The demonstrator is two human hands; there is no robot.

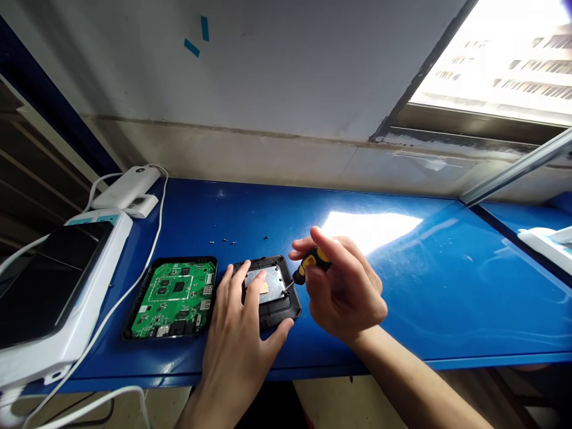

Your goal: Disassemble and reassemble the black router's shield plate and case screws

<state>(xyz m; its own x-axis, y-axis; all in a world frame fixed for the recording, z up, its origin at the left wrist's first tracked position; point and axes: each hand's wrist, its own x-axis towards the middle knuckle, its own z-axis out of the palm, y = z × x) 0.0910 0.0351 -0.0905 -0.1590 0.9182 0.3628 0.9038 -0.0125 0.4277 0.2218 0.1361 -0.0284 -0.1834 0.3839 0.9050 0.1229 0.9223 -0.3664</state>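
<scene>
My right hand (342,283) grips a yellow and black screwdriver (315,261), its shaft slanting down to the left. The tip meets the lower right corner of a silver metal plate (276,279) inside a black plastic cover (281,311). Spread across that cover, my left hand (243,322) presses on it with the fingers apart, hiding its left side. Just left of this hand lies a black case half holding a green circuit board (172,298). Several small screws (224,240) are scattered on the blue table behind the two parts.
A white device with a dark screen (49,280) stands at the left edge of the blue table (429,286). Behind it sits a white power bank-like box (127,187). A white cable (149,250) runs forward beside the board. A metal-framed panel (513,167) is at the right.
</scene>
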